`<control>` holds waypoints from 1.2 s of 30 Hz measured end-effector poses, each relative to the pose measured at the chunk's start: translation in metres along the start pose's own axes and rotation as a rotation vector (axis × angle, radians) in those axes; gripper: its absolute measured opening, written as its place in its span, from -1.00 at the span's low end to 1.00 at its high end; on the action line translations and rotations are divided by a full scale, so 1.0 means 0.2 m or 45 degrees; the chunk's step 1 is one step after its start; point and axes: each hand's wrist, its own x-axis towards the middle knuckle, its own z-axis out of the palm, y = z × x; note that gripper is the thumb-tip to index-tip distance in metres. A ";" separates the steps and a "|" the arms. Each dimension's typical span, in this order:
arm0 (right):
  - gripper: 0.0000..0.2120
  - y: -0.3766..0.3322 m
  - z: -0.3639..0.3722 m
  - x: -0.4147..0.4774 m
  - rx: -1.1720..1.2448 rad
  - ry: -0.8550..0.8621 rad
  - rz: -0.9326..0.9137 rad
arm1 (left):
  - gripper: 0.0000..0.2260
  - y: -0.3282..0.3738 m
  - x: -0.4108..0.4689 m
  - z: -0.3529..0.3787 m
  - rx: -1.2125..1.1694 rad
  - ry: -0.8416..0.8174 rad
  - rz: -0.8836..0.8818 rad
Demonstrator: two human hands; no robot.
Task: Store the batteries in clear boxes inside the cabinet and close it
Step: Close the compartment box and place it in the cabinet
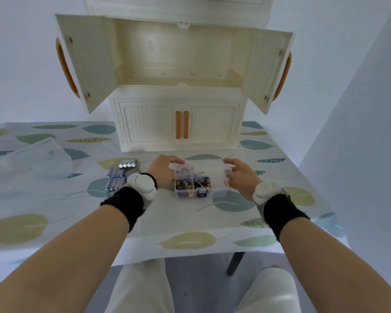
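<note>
At mid-frame a clear box [198, 180] with batteries [193, 184] in its compartments is gripped at its left end by the left hand [163, 171] and at its right end by the right hand [240, 175] on the table [190, 222]. Loose batteries [120, 177] are seen left of it. Beyond, at upper centre, the cabinet [178, 75] is seen with upper doors wide open.

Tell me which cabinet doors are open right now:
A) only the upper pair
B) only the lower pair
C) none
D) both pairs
A: the upper doors are swung wide, showing an empty compartment, while the lower doors sit shut with their orange handles side by side. Both hands, left hand and right hand, are on the clear box on the table.
</note>
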 end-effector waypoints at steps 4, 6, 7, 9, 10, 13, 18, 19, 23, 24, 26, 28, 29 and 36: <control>-0.56 0.00 -0.04 -0.02 -0.020 0.046 0.023 | -0.67 0.03 -0.03 -0.01 -0.018 -0.020 -0.091; -0.71 -0.01 -0.03 -0.05 0.009 0.050 0.047 | -0.73 0.04 -0.04 0.00 -0.077 -0.004 -0.124; -0.78 -0.02 -0.03 -0.07 -0.024 0.029 0.044 | -0.79 0.05 -0.05 0.00 -0.071 -0.007 -0.106; -0.64 -0.02 -0.02 -0.08 -0.235 -0.021 -0.015 | -0.71 0.05 -0.06 0.01 0.032 -0.039 0.006; -0.54 -0.01 -0.02 -0.09 -0.420 -0.039 -0.070 | -0.59 0.05 -0.07 0.02 0.079 -0.062 0.050; -0.45 0.00 0.01 -0.09 -0.793 -0.006 -0.223 | -0.45 0.06 -0.08 0.04 0.159 -0.090 0.084; -0.61 -0.03 0.03 -0.09 -1.013 0.021 -0.420 | -0.58 0.16 -0.09 0.06 0.328 -0.187 0.224; -0.65 -0.05 0.05 -0.10 -1.067 0.020 -0.431 | -0.56 0.17 -0.10 0.07 0.413 -0.226 0.272; -0.71 -0.09 0.06 -0.16 -1.135 0.009 -0.422 | -0.30 0.16 -0.13 0.12 0.617 -0.339 0.381; -0.70 -0.10 0.06 -0.17 -1.146 0.014 -0.424 | -0.30 0.16 -0.13 0.12 0.641 -0.331 0.396; -0.66 -0.10 0.07 -0.19 -1.187 0.038 -0.429 | -0.38 0.15 -0.13 0.12 0.674 -0.292 0.413; -0.56 -0.09 0.09 -0.19 -1.268 0.044 -0.464 | -0.43 0.16 -0.12 0.09 0.650 -0.282 0.423; -0.51 -0.09 0.10 -0.19 -1.312 0.038 -0.498 | -0.44 0.17 -0.12 0.07 0.595 -0.288 0.411; -0.49 -0.15 0.17 -0.16 -1.456 0.084 -0.862 | -0.66 0.17 0.01 -0.04 0.416 -0.311 0.392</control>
